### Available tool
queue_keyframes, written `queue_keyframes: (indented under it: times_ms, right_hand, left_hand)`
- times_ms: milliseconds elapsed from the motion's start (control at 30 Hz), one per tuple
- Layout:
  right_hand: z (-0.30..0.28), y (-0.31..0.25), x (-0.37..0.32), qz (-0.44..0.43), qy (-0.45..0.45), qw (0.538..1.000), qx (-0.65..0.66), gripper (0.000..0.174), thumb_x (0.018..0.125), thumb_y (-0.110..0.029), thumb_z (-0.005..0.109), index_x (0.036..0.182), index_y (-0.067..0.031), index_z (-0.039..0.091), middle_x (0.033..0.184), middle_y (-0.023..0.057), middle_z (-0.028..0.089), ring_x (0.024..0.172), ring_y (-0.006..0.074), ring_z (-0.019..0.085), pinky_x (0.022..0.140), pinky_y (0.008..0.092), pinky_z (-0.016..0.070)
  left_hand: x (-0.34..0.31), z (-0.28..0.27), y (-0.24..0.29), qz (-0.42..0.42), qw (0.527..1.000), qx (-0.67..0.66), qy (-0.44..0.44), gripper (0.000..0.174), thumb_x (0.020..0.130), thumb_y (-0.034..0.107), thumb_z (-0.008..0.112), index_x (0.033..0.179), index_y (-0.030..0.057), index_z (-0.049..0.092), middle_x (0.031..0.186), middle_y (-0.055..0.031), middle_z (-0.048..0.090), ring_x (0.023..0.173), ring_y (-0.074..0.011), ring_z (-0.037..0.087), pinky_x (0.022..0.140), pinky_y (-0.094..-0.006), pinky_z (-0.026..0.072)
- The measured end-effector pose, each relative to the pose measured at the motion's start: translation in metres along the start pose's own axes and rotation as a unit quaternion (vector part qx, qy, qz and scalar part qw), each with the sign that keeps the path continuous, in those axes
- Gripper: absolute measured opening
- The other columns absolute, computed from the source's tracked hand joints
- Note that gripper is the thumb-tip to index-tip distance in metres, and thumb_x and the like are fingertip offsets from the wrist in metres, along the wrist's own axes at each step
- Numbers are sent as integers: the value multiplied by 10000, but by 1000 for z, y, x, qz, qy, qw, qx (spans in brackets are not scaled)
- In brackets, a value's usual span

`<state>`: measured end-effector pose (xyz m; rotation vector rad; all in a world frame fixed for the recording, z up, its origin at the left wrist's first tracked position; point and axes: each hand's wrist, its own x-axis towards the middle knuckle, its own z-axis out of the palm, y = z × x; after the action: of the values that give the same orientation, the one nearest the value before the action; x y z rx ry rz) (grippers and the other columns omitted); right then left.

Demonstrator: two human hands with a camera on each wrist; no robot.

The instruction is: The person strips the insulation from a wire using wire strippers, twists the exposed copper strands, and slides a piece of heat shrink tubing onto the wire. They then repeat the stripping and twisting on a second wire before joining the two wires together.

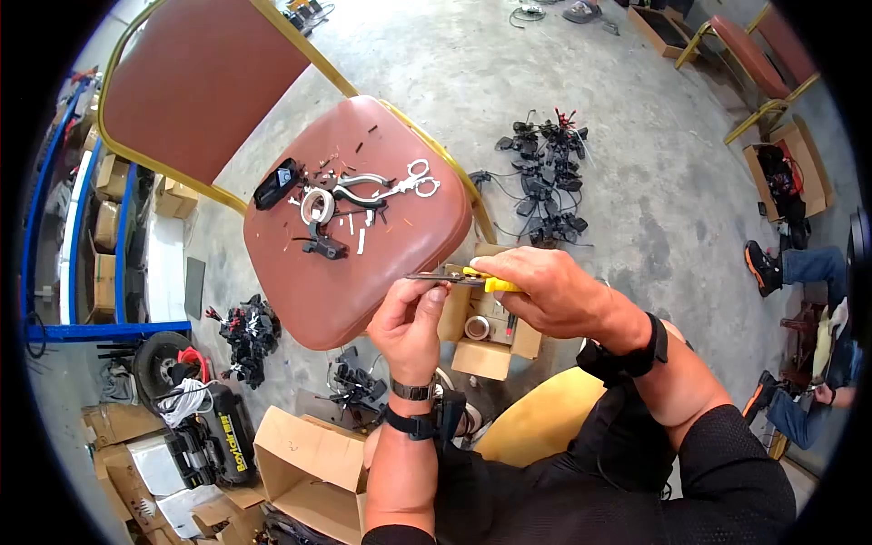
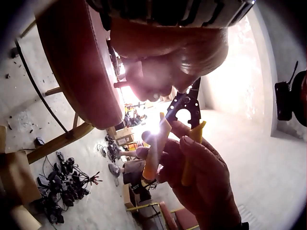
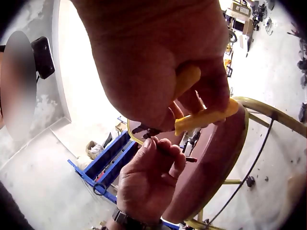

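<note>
The right hand (image 1: 545,289) grips yellow-handled pliers (image 1: 495,283), whose dark jaws point left toward the left hand (image 1: 406,327). In the right wrist view the left hand (image 3: 151,179) pinches a small dark piece (image 3: 191,159) between thumb and fingers, close to the tool's head; what it is I cannot tell. The left wrist view shows the tool's two yellow handles (image 2: 193,155) spread apart in the right hand (image 2: 206,177), with its perforated dark head (image 2: 186,106) beside the left fingertips.
A brown chair seat (image 1: 300,300) bears scissors (image 1: 421,178), grey-handled pliers, a tape roll (image 1: 317,207) and small scraps. Below the hands stands an open cardboard box (image 1: 481,359). Black cabled parts (image 1: 545,182) lie on the floor; another person's legs (image 1: 808,272) are at the right.
</note>
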<state>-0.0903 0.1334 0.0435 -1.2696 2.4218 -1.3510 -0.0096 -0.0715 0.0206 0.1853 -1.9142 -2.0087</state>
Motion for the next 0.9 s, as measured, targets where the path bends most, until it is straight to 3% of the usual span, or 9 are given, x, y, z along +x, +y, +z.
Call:
queue_keyframes:
  times_ms: [467, 900]
  right_hand:
    - [-5, -3, 5, -110, 96, 971, -191, 418, 811, -100, 643, 1226, -47, 640, 1152, 125, 652, 1072, 317, 638, 902, 418, 527]
    - [-6, -5, 6, -111, 93, 967, -209, 444, 798, -123, 652, 1241, -92, 658, 1140, 103, 634, 1083, 295, 621, 892, 407, 526]
  left_hand:
    - [0, 1, 14, 89, 994, 64, -11, 161, 876, 55, 759, 1010, -15, 705, 1075, -127, 716, 989, -192, 665, 889, -316, 526]
    - [4, 0, 13, 132, 988, 83, -14, 171, 823, 45, 791, 975, 8, 723, 1048, -118, 733, 953, -197, 682, 860, -316, 532]
